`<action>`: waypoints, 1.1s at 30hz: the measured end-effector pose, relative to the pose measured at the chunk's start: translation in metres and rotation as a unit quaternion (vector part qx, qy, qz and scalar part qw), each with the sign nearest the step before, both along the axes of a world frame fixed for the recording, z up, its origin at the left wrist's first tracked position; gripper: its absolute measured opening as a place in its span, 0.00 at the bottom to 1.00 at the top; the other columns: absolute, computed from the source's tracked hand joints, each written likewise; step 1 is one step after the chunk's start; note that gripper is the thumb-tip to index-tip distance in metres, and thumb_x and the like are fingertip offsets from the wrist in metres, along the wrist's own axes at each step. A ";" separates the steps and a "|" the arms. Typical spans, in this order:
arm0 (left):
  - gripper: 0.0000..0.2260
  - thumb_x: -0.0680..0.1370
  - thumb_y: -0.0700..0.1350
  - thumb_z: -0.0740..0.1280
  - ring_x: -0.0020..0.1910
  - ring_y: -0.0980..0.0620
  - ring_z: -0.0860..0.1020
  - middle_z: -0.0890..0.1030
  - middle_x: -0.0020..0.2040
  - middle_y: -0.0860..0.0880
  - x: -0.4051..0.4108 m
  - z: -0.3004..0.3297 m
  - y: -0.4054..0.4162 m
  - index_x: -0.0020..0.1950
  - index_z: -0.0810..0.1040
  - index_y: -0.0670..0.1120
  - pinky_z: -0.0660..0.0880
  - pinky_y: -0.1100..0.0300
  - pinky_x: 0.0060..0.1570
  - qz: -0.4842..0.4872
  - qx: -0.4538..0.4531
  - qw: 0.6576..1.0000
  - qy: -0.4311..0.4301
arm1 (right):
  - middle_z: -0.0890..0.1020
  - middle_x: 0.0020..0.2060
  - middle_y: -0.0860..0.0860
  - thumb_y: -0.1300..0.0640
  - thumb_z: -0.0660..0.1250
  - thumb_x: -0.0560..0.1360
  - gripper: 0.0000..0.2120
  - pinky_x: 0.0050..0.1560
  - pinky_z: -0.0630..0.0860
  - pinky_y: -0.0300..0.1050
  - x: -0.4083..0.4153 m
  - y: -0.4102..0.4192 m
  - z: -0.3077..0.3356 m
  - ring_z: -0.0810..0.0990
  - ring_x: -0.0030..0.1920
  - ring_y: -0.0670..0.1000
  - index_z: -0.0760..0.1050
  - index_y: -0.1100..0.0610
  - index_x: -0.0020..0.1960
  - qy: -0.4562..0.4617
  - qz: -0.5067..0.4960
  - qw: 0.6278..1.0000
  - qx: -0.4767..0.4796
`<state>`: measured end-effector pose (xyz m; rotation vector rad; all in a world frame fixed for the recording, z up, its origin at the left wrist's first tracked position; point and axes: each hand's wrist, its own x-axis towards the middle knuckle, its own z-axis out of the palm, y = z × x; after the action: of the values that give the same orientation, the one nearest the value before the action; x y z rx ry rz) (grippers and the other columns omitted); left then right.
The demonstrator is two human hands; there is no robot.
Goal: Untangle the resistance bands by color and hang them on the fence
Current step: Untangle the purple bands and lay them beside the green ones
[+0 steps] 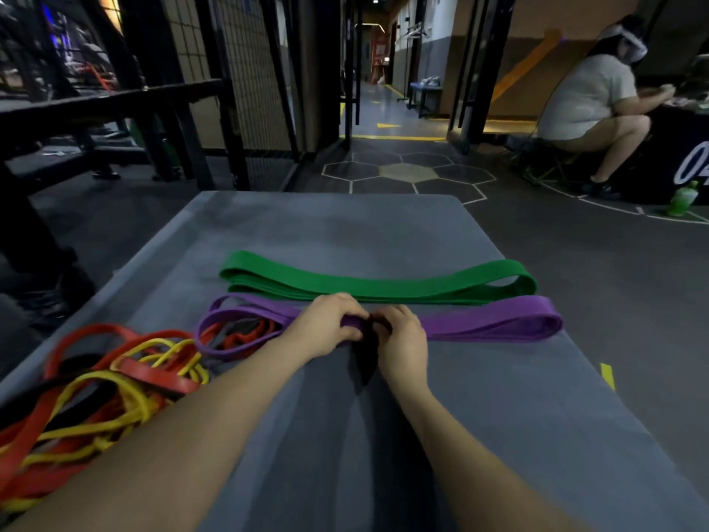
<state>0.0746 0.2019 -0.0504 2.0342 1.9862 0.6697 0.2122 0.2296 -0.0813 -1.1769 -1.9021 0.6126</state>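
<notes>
- Head view: we see a grey surface (479, 397) filling the lower centre of the frame, with the bands laid out on it.
- We find black fence (245, 90) panels of wire mesh standing in the upper left, well apart from the bands.
- At the upper right, we see a seated person (587, 105) in a pale shirt, leaning toward a dark table.
- Our tangled pile (96, 393) of red, yellow and black bands sits at the lower left edge of the surface.
- We see the green band (383, 286) folded flat across the middle of the frame, just above the purple one.
- The purple band (491, 320) lies just below it, its left loop resting over red and dark strands.
- Our left hand (330, 324) has its fingers curled round the purple band near its middle.
- Our right hand (403, 335) pinches the same band just beside the left.
- A green bottle (683, 199) stands on the floor at the right edge.
</notes>
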 end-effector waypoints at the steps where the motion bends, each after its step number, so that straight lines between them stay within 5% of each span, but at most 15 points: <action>1: 0.20 0.70 0.43 0.73 0.58 0.48 0.75 0.78 0.58 0.46 -0.006 0.004 -0.003 0.61 0.78 0.45 0.68 0.63 0.59 -0.005 -0.022 1.000 0.022 | 0.79 0.48 0.56 0.67 0.63 0.73 0.08 0.45 0.68 0.46 -0.001 0.001 -0.001 0.74 0.51 0.58 0.79 0.61 0.48 -0.006 -0.001 1.000 0.003; 8: 0.37 0.67 0.64 0.70 0.68 0.47 0.68 0.68 0.69 0.50 -0.075 0.040 -0.064 0.72 0.63 0.54 0.66 0.52 0.66 0.126 -0.133 0.951 0.248 | 0.79 0.49 0.56 0.66 0.63 0.75 0.08 0.44 0.68 0.46 -0.003 0.004 -0.004 0.74 0.51 0.58 0.80 0.63 0.49 -0.042 -0.009 0.999 0.022; 13: 0.46 0.62 0.66 0.73 0.70 0.43 0.63 0.62 0.72 0.48 -0.097 0.049 -0.081 0.74 0.57 0.54 0.65 0.48 0.68 0.175 -0.197 0.950 0.166 | 0.79 0.48 0.55 0.66 0.62 0.76 0.08 0.43 0.67 0.43 -0.002 0.001 -0.001 0.74 0.51 0.57 0.80 0.63 0.50 -0.057 -0.003 0.998 0.019; 16: 0.50 0.59 0.65 0.75 0.67 0.41 0.64 0.68 0.68 0.43 -0.094 0.052 -0.077 0.75 0.57 0.52 0.67 0.51 0.65 0.195 -0.213 0.946 0.148 | 0.79 0.49 0.54 0.66 0.61 0.76 0.09 0.43 0.67 0.44 -0.002 0.001 0.003 0.74 0.51 0.56 0.79 0.63 0.50 -0.077 -0.002 0.997 0.015; 18: 0.46 0.57 0.65 0.76 0.62 0.43 0.67 0.76 0.58 0.44 -0.097 0.055 -0.076 0.70 0.65 0.51 0.72 0.52 0.58 0.212 -0.201 0.947 0.136 | 0.78 0.48 0.54 0.67 0.61 0.76 0.08 0.43 0.69 0.44 -0.002 0.003 0.006 0.74 0.51 0.57 0.79 0.64 0.50 -0.090 -0.002 0.996 0.010; 21: 0.33 0.57 0.63 0.77 0.59 0.44 0.67 0.73 0.48 0.48 -0.097 0.057 -0.081 0.58 0.75 0.51 0.72 0.52 0.53 0.212 -0.143 0.957 0.138 | 0.78 0.48 0.55 0.67 0.62 0.76 0.08 0.44 0.71 0.47 -0.002 0.004 0.009 0.75 0.50 0.58 0.79 0.63 0.49 -0.110 0.000 0.994 0.012; 25: 0.37 0.59 0.58 0.78 0.62 0.43 0.65 0.65 0.61 0.45 -0.091 0.054 -0.088 0.63 0.68 0.50 0.68 0.50 0.61 0.204 -0.177 0.952 0.145 | 0.79 0.49 0.56 0.67 0.62 0.75 0.08 0.46 0.73 0.49 -0.004 0.004 0.012 0.75 0.51 0.58 0.79 0.63 0.49 -0.124 0.002 0.992 0.013; 29: 0.41 0.58 0.51 0.81 0.55 0.42 0.73 0.66 0.60 0.43 -0.095 0.056 -0.092 0.64 0.64 0.46 0.73 0.53 0.54 0.175 -0.195 0.961 0.085 | 0.78 0.49 0.56 0.67 0.61 0.76 0.08 0.45 0.72 0.49 -0.004 0.003 0.013 0.75 0.51 0.58 0.79 0.63 0.49 -0.135 0.000 0.991 0.014; 33: 0.42 0.57 0.54 0.81 0.59 0.43 0.70 0.70 0.59 0.44 -0.092 0.068 -0.090 0.64 0.63 0.48 0.68 0.52 0.58 0.172 -0.140 0.958 0.184 | 0.78 0.49 0.56 0.67 0.61 0.76 0.08 0.42 0.71 0.48 -0.005 0.003 0.013 0.74 0.51 0.58 0.79 0.63 0.49 -0.138 0.006 0.990 0.012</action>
<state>-0.0177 0.1117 0.0179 1.7587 2.5090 0.0456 0.2076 0.2329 -0.0679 -1.2882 -2.1428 0.4487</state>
